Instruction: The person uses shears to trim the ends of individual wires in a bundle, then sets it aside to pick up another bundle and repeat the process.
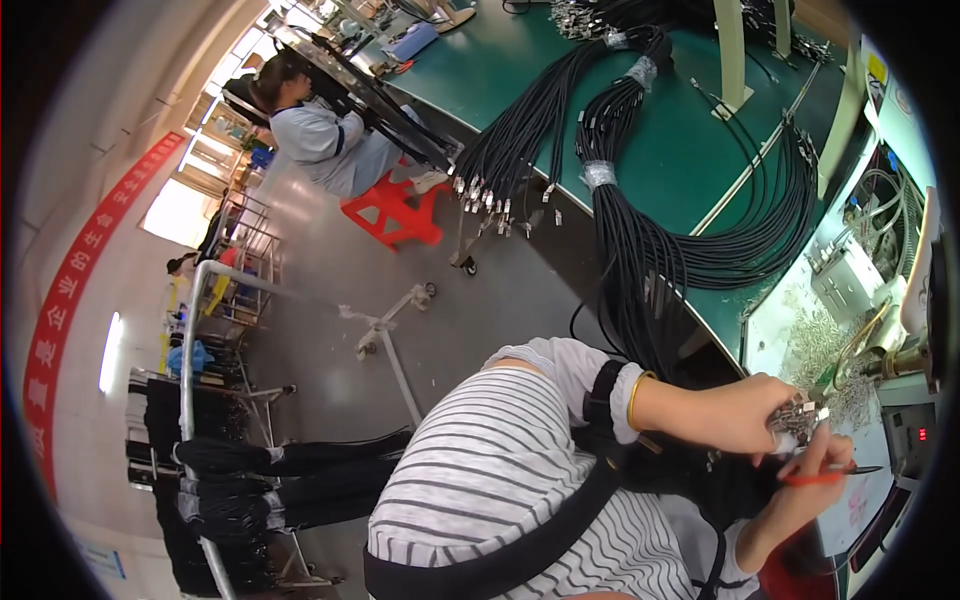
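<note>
My left hand (752, 412), a yellow bangle on its wrist, is closed around a bunch of cable ends with small metal connectors (797, 418). Close beside it, my right hand (800, 492) grips a red-handled tool (815, 478) with a dark, pointed tip; its exact kind is hard to make out. The fingers of the right hand also reach up to the connectors. Below my left forearm, black cables run down toward my lap, partly hidden by my arms.
A thick bundle of black cables (640, 225) lies over the green table (500, 75). Loose metal pieces (815, 345) are scattered near a machine (850, 280) at right. A person (315, 140) sits on a red stool (395, 210). Black cables hang on a metal rack (190, 370).
</note>
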Tool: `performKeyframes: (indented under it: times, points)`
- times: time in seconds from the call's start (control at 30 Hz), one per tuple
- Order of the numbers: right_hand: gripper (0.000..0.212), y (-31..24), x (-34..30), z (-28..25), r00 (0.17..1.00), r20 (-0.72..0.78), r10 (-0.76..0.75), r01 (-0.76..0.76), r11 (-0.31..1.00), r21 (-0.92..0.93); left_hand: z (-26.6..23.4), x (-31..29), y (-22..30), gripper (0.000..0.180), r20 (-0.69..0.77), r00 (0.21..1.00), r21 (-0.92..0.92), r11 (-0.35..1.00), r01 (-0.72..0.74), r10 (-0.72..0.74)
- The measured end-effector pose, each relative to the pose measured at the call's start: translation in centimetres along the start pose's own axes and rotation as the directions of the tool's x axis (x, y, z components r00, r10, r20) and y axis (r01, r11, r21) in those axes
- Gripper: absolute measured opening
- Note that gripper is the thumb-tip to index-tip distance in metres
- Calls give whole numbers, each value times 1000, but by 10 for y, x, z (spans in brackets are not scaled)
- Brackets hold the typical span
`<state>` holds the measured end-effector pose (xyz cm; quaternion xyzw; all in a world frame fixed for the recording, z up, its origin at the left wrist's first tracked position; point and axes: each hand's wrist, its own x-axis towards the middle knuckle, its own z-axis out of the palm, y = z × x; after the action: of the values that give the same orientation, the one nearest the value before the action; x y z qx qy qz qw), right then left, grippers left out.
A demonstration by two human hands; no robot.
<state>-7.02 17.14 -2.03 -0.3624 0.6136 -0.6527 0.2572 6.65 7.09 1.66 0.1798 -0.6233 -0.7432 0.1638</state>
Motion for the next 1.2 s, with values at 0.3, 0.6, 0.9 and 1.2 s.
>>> performKeyframes:
  times: [0.3,0.6,0.9,1.2]
  points:
    - [25,-13,0,22,796,279,-538,583,557,-591,-23,11,-3,17,122,974,-493,840,227,-192]
    - [24,-2,-3,7,905,134,-404,425,839,-340,-30,13,5,18,276,845,-537,655,531,-459]
    - [17,-1,-15,15,913,19,-409,395,868,-301,-14,6,-1,20,-51,933,-301,897,325,-355]
    - [15,2,-17,25,982,-45,-184,167,953,-253,-2,7,-12,21,-227,971,72,992,100,-82]
